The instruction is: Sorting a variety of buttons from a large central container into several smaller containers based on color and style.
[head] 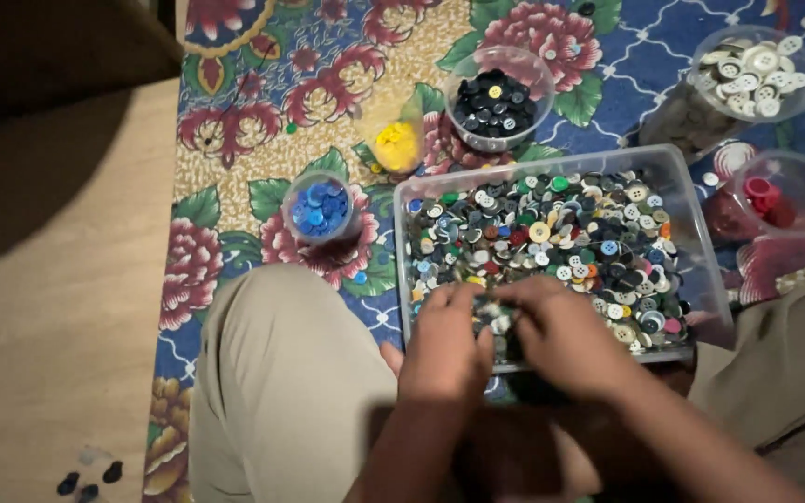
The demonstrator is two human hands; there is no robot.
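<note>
Both hands meet at the near edge of the clear plastic tray [691, 219] of mixed buttons [552, 237]: the left hand [444, 345] and right hand [566, 340] curl loosely over a small clump of buttons, though blur hides whether any single one is pinched. It looks like the picking-through step; parting one button by colour would call for a fine fingertip grip. Five sorted containers ring the tray on the floral mat [235, 121]: blue [320, 207], yellow [397, 142], black [497, 102], white [757, 67], red [775, 197].
</note>
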